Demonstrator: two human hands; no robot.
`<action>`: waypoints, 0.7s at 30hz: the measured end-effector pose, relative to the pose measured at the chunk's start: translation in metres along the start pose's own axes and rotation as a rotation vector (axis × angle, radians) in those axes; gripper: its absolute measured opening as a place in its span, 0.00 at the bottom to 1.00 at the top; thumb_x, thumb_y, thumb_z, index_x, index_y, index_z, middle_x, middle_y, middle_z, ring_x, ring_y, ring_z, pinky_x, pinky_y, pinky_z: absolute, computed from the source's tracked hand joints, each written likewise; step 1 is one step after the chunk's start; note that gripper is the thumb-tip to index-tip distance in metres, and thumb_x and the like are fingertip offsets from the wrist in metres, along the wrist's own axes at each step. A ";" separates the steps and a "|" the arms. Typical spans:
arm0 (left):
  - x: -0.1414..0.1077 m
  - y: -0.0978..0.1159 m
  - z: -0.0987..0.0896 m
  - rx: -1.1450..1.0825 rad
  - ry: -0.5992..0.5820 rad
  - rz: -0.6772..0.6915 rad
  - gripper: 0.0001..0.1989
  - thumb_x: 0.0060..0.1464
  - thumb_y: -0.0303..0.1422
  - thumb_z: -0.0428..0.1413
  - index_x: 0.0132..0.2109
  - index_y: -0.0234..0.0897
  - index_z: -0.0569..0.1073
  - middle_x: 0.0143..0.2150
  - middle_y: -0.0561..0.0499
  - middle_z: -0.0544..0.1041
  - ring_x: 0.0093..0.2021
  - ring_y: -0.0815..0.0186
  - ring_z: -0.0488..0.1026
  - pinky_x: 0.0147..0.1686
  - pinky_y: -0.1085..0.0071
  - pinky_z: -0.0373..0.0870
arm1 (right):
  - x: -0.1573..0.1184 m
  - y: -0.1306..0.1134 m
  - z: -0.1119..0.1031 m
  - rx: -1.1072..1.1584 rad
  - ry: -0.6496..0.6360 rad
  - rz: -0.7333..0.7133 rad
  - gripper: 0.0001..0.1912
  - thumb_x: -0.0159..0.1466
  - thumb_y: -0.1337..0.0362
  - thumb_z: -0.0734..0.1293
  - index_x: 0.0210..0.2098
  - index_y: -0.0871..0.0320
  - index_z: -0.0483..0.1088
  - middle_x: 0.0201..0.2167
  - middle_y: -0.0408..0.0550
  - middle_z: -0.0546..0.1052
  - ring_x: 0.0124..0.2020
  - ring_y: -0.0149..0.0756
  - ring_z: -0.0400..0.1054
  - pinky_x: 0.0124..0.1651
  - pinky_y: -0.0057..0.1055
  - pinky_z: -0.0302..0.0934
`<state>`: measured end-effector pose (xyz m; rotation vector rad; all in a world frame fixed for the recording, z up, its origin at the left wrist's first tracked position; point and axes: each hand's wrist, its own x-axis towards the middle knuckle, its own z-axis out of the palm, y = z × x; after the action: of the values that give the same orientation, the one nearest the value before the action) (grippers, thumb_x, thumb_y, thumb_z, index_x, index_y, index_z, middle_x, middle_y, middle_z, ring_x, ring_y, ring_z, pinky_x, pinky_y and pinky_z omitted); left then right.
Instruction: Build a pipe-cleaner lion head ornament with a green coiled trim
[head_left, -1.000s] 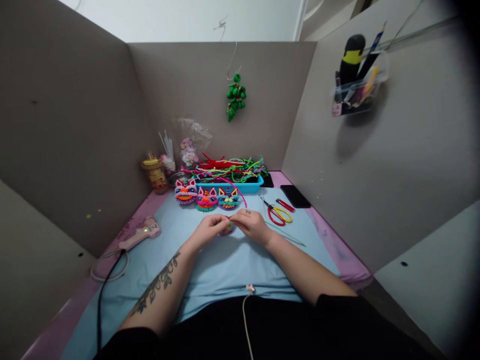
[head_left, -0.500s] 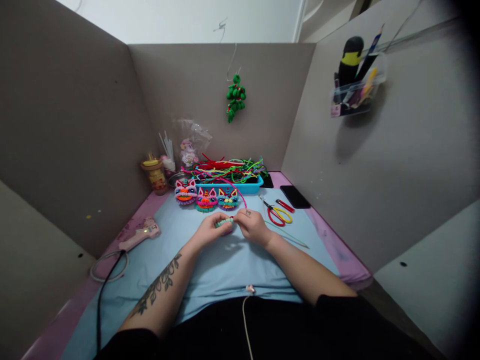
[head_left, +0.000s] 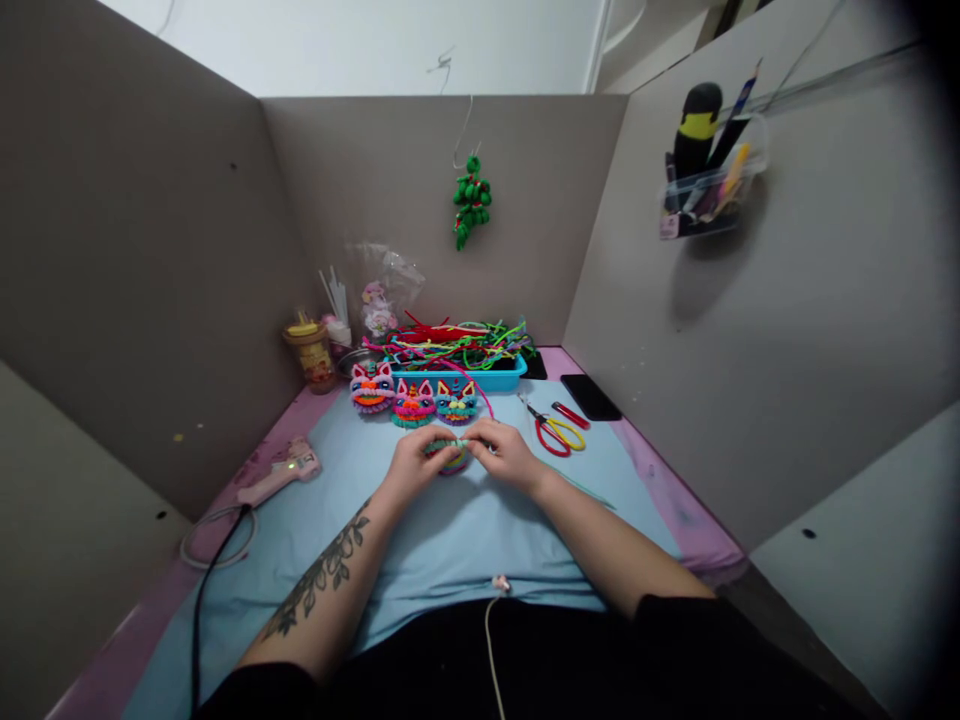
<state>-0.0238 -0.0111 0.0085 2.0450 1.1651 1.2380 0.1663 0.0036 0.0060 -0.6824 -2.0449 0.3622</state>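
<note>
Between my hands is a small pipe-cleaner piece, mint green along the top with pink and yellow showing below. My left hand is closed on its left side, thumb and fingers pinching it. On the other side my right hand pinches a mint-green pipe cleaner at the piece's upper edge. Fingers hide much of the piece. A thin green strand runs out past my right wrist over the cloth. Just beyond my hands three pipe-cleaner lion heads sit in a row.
A blue tray heaped with pipe cleaners stands at the back. To the right lie red-and-yellow-handled scissors, a red cutter and a black phone. A pink glue gun with its cable lies left. Grey partitions enclose the table.
The piece has turned in my fingers, so its yellow and pink underside shows more. My right hand has lowered slightly and its fingers have shifted along the mint-green edge.
</note>
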 end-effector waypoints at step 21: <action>-0.001 -0.004 0.002 0.062 -0.066 0.051 0.11 0.53 0.38 0.55 0.40 0.38 0.76 0.38 0.48 0.79 0.39 0.63 0.74 0.42 0.69 0.68 | 0.003 -0.005 -0.002 0.119 -0.010 0.085 0.08 0.61 0.63 0.64 0.28 0.59 0.71 0.25 0.45 0.72 0.28 0.30 0.66 0.32 0.27 0.62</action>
<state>-0.0236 -0.0097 0.0043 2.1563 1.1406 1.1628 0.1655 0.0011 0.0116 -0.6963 -1.9907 0.5330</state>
